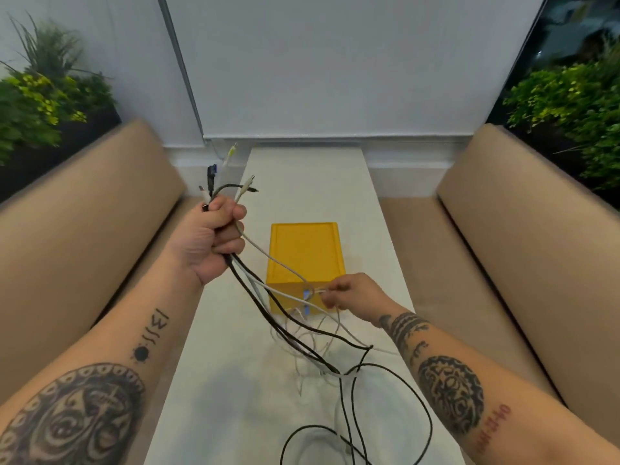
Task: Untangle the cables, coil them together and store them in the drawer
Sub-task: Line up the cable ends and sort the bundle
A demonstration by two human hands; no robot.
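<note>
The left hand (214, 243) is a tight fist, raised at ten o'clock from the yellow drawer (305, 250), gripping the cables (232, 263) below their plugs. The right hand (349, 293), at the drawer's five o'clock corner, pinches one white strand (318, 291). Slack trails onto the table (235, 380).

A lounge or café booth: tan padded benches (84, 209) flank a narrow white tabletop (235, 380), leafy planters (43, 95) behind, pale wall panels (318, 62) ahead.

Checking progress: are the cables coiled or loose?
Loose: the cables trail from the left hand in uneven loops onto the table; the right hand pinches one white strand.
</note>
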